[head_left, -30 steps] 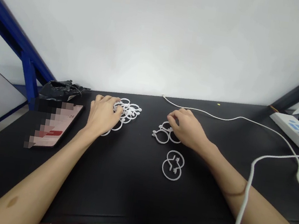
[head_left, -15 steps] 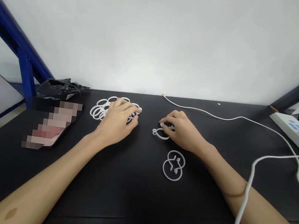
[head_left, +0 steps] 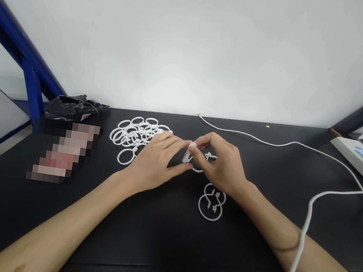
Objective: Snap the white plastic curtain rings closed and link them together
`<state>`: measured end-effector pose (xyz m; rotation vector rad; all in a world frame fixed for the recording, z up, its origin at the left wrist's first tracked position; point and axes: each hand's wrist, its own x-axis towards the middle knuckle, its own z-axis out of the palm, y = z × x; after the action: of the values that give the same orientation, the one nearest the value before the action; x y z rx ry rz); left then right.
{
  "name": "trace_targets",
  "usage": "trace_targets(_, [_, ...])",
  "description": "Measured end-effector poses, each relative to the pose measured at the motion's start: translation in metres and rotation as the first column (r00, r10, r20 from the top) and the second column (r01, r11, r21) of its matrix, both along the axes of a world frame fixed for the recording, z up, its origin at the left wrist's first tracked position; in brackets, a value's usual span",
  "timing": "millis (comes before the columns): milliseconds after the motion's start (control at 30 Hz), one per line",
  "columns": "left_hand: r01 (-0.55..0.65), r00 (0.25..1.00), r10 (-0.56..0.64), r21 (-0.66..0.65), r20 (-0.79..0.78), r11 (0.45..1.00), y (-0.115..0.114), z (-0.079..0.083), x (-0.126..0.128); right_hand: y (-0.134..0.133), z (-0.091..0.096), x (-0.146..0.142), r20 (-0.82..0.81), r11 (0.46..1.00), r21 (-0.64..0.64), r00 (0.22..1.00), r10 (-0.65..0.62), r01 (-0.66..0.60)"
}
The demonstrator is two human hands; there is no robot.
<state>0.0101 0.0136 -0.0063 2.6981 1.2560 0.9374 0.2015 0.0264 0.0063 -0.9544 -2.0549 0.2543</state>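
- White ring pile [head_left: 136, 137] is lying left of centre, partly behind the left hand [head_left: 155, 159], whose grip I cannot tell.
- Right hand [head_left: 225, 161], right of centre, I'm seeing pinching the small white piece [head_left: 186, 156].
- Mid-frame, that piece is leaning near-upright, between both hands' fingertips.

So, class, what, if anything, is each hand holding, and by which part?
The right hand pinches a small white piece near its upper end. The left hand has its fingertips at the same piece, but whether it grips cannot be told.
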Motion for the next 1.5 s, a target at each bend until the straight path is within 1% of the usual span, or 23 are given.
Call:
trace_targets(67, [0.030, 0.999, -0.031, 0.033, 0.034, 0.999, 0.000, -0.001, 0.002, -0.001, 0.000, -0.001, -0.022, 1.000, -0.013, 0.999, -0.027, 0.027])
trace_targets(100, [0.023, 0.998, -0.025, 0.048, 0.055, 0.999, 0.000, -0.002, 0.002, -0.001, 0.000, -0.001, -0.023, 0.999, -0.016, 0.999, -0.046, 0.045])
trace_targets(167, [-0.019, 0.995, 0.013, 0.053, 0.097, 0.998, 0.000, -0.002, 0.002, 0.001, -0.002, 0.000, -0.020, 0.997, -0.026, 0.997, -0.072, 0.072])
trace_targets(233, [-0.082, 0.988, 0.080, 0.009, 0.135, 0.997, 0.000, -0.002, 0.001, 0.003, -0.004, 0.000, -0.021, 0.997, -0.051, 0.998, -0.065, 0.064])
trace_targets(300, [-0.145, 0.971, 0.155, -0.070, 0.180, 0.987, 0.001, 0.000, 0.000, 0.003, -0.006, 0.000, -0.035, 0.997, -0.077, 0.999, -0.026, 0.023])
trace_targets(367, [-0.177, 0.954, 0.206, -0.145, 0.217, 0.973, 0.002, 0.002, -0.001, 0.002, -0.007, -0.001, -0.050, 0.996, -0.086, 0.998, 0.034, -0.038])
trace_targets(433, [-0.161, 0.954, 0.202, -0.191, 0.223, 0.968, 0.002, 0.003, -0.001, 0.001, -0.007, -0.002, -0.051, 0.992, -0.076, 0.994, 0.099, -0.103])
trace_targets(500, [-0.125, 0.964, 0.171, -0.223, 0.203, 0.967, 0.002, 0.003, -0.001, 0.000, -0.006, -0.002, -0.046, 0.985, -0.050, 0.986, 0.162, -0.164])
trace_targets(567, [-0.105, 0.970, 0.153, -0.240, 0.188, 0.965, 0.001, 0.003, -0.001, 0.000, -0.004, -0.002, -0.048, 0.982, -0.018, 0.981, 0.186, -0.187])
trace_targets(633, [-0.106, 0.973, 0.148, -0.224, 0.178, 0.969, 0.000, 0.001, 0.000, 0.001, -0.003, -0.001, -0.066, 0.987, 0.011, 0.985, 0.163, -0.162])
trace_targets(733, [-0.087, 0.984, 0.105, -0.130, 0.141, 0.988, -0.002, -0.001, 0.002, 0.002, -0.001, 0.001, -0.088, 0.995, 0.031, 0.991, 0.102, -0.099])
trace_targets(833, [-0.049, 0.994, 0.055, -0.066, 0.092, 0.997, -0.003, -0.003, 0.003, 0.003, -0.001, 0.001, -0.086, 0.996, 0.027, 0.992, 0.091, -0.089])
trace_targets(1067, [-0.062, 0.994, 0.069, -0.075, 0.085, 0.995, -0.003, -0.004, 0.003, 0.004, -0.002, 0.001, -0.080, 0.990, 0.020, 0.987, 0.140, -0.139])
trace_targets(1167, [-0.058, 0.995, 0.064, -0.081, 0.080, 0.995, -0.004, -0.004, 0.004, 0.005, -0.003, 0.001, -0.094, 0.991, 0.019, 0.986, 0.135, -0.134])
trace_targets(1267, [-0.077, 0.994, 0.082, -0.074, 0.066, 0.994, -0.002, -0.003, 0.004, 0.006, -0.005, 0.001, -0.090, 0.995, -0.023, 0.991, 0.097, -0.100])
trace_targets(1333, [-0.130, 0.990, 0.132, -0.043, 0.055, 0.991, 0.002, -0.002, 0.000, 0.008, -0.006, 0.002, -0.071, 0.995, -0.073, 0.996, 0.059, -0.064])
trace_targets(1400, [-0.251, 0.967, 0.251, -0.013, 0.041, 0.968, 0.010, -0.002, -0.009, 0.010, -0.008, 0.003, -0.049, 0.993, -0.117, 0.999, 0.017, -0.022])
trace_targets(1433, [-0.331, 0.943, 0.331, -0.005, 0.031, 0.944, 0.015, -0.002, -0.015, 0.011, -0.008, 0.003, -0.034, 0.991, -0.130, 0.999, -0.003, -0.001])
trace_targets(1500, [-0.505, 0.863, 0.504, -0.026, -0.012, 0.863, 0.024, -0.001, -0.032, 0.014, -0.009, 0.005, 0.007, 0.989, -0.142, 0.999, -0.036, 0.036])
